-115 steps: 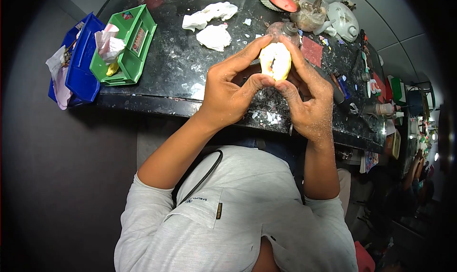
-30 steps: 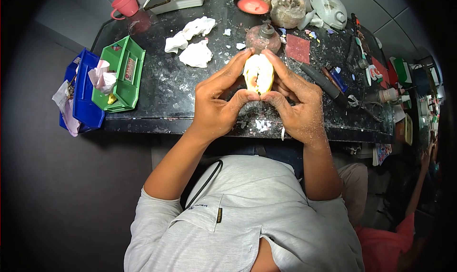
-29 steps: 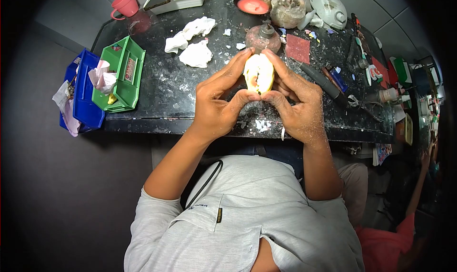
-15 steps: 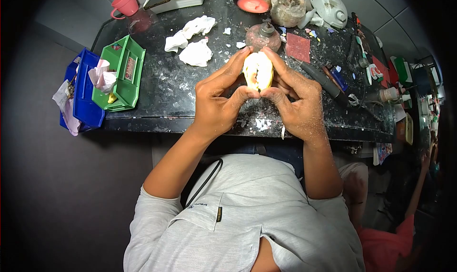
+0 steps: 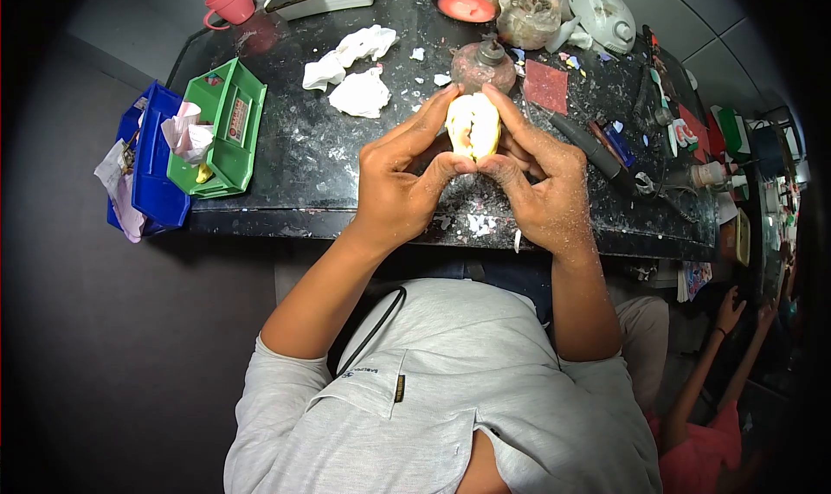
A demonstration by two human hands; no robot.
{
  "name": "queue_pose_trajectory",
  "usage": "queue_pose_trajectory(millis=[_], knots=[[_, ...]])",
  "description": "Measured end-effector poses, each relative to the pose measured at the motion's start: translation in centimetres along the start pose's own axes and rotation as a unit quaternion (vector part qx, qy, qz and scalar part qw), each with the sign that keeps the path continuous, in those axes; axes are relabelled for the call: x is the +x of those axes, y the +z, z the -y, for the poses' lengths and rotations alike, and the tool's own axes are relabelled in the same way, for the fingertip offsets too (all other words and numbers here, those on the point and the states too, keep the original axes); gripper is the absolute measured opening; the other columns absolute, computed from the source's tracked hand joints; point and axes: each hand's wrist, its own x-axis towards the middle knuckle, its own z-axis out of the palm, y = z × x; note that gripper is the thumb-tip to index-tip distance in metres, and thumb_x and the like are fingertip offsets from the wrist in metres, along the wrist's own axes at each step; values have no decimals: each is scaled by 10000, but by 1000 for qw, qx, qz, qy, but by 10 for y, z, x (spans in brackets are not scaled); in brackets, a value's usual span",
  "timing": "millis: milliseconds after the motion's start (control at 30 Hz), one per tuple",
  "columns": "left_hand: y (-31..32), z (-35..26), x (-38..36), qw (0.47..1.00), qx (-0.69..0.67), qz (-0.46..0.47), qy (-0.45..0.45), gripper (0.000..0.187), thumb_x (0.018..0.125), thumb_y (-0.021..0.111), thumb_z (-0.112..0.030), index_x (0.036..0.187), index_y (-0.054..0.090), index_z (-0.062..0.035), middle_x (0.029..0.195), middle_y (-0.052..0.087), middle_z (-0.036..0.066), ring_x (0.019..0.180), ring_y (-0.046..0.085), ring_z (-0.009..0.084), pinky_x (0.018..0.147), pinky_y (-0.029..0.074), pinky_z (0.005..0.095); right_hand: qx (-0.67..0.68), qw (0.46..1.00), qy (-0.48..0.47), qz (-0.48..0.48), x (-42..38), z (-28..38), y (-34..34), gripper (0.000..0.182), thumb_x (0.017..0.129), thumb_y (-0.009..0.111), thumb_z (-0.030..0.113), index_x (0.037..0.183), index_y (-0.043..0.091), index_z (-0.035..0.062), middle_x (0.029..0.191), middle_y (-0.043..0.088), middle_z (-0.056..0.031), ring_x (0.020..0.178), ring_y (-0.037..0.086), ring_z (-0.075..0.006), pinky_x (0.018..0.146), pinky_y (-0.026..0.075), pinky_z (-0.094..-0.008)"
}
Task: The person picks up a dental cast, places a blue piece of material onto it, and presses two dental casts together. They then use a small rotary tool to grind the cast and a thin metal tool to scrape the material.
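Both of my hands hold one pale yellow cast [image 5: 473, 126], a small rounded block with a pink patch and a dark gap down its middle. My left hand [image 5: 400, 182] pinches it from the left with forefinger on top and thumb underneath. My right hand [image 5: 542, 187] mirrors that grip from the right and is dusted with white powder. The cast hangs above the front part of the black worktop [image 5: 303, 161].
A brown spirit lamp [image 5: 481, 60] stands just behind the cast. Crumpled white tissues [image 5: 359, 92] lie to the left; green [image 5: 227, 126] and blue [image 5: 156, 161] bins sit at the left edge. Hand tools [image 5: 597, 152] lie to the right. Another person's arms [image 5: 723, 347] show at lower right.
The cast stays pinched between both hands, turned slightly. The view has shifted a little. Another person's arms have come into sight at the lower right.
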Motion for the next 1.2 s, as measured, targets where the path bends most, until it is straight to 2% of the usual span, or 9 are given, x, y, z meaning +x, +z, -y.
queue_pose_trajectory(millis=[300, 400, 467, 600, 633, 967, 1067, 1133, 1200], knots=[[7, -4, 0, 992, -108, -23, -60, 607, 932, 769, -101, 1450, 516, 89, 1395, 618, 225, 1265, 618, 262, 1031, 539, 386, 117, 992, 36, -39, -1, -10, 6, 585, 975, 697, 56, 1505, 467, -36, 1357, 638, -250, 1195, 665, -240, 972, 587, -351], [2, -6, 1, 985, -145, -32, -84, 556, 1000, 703, -156, 1450, 504, 102, 1364, 637, 184, 1211, 637, 229, 1003, 554, 372, 156, 983, 43, -84, 4, -11, 1, 546, 1036, 628, 119, 1515, 435, -58, 1342, 639, -249, 1172, 678, -271, 959, 599, -371], [-6, -5, 2, 967, -217, -22, -130, 542, 1059, 618, -274, 1449, 515, 87, 1346, 644, 171, 1188, 635, 193, 1008, 546, 355, 241, 947, 182, -105, 5, -10, -12, 531, 1085, 533, 210, 1511, 417, -85, 1304, 642, -268, 1135, 699, -322, 940, 614, -396], [-8, -6, 4, 935, -324, -7, -144, 628, 1098, 491, -393, 1485, 449, 100, 1318, 656, 197, 1148, 673, 220, 1022, 540, 364, 236, 936, 244, -96, 8, -5, -27, 536, 1107, 458, 293, 1435, 473, -130, 1232, 660, -289, 1031, 740, -372, 878, 643, -393], [-12, -4, 5, 950, -282, 24, -134, 664, 1121, 368, -395, 1515, 340, 138, 1392, 561, 357, 1231, 641, 429, 1027, 546, 458, 211, 935, 267, -99, 8, -6, -28, 498, 1108, 460, 260, 1407, 491, -137, 1217, 666, -289, 1015, 747, -358, 850, 649, -375], [-11, -13, 10, 926, -348, 14, -145, 679, 1126, 309, -413, 1523, 309, 138, 1410, 509, 411, 1242, 629, 444, 1030, 552, 456, 64, 958, 269, -77, 6, -11, -36, 340, 1031, 618, 94, 1299, 588, -113, 1154, 707, -239, 958, 757, -250, 814, 636, -312], [-12, -12, 9, 926, -348, 17, -144, 680, 1125, 307, -417, 1522, 315, 135, 1410, 508, 413, 1236, 633, 444, 1028, 553, 459, -122, 968, 184, -123, 6, -20, -55, 319, 949, 731, 118, 1215, 677, -50, 1166, 725, -188, 995, 740, -252, 872, 602, -354], [-14, -10, 9, 930, -339, 25, -142, 674, 1123, 322, -411, 1541, 287, 117, 1423, 495, 412, 1251, 619, 454, 1012, 561, 493, -439, 889, 80, -105, 7, -17, -66, 296, 872, 787, 130, 1139, 736, 15, 1176, 731, -143, 1078, 694, -304, 967, 535, -404], [-12, -11, 9, 923, -353, 22, -152, 673, 1121, 334, -407, 1551, 267, 106, 1436, 484, 406, 1263, 607, 459, 1001, 568, 511, -428, 892, 110, -91, 5, -17, -69, 312, 839, 801, 130, 1132, 744, 39, 1145, 720, -137, 1123, 642, -357, 1003, 487, -430]])
